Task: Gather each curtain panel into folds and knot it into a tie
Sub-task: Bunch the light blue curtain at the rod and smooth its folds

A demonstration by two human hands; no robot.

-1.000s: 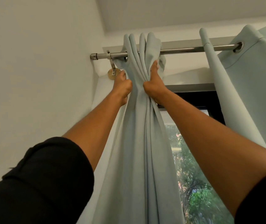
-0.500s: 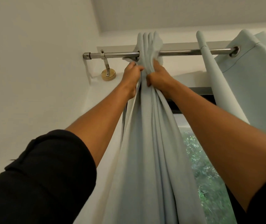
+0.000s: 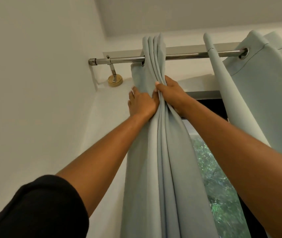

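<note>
Now | curtain panel bunched in folds, hanging near the rod's left end | right hand grasps the folds | left hand, fingers straight, presses the panel's left edge

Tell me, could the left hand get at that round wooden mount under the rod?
Probably yes. The left hand lies against the gathered curtain panel close to the round mount, with only bare wall between them, while the right hand grips that panel.
</note>
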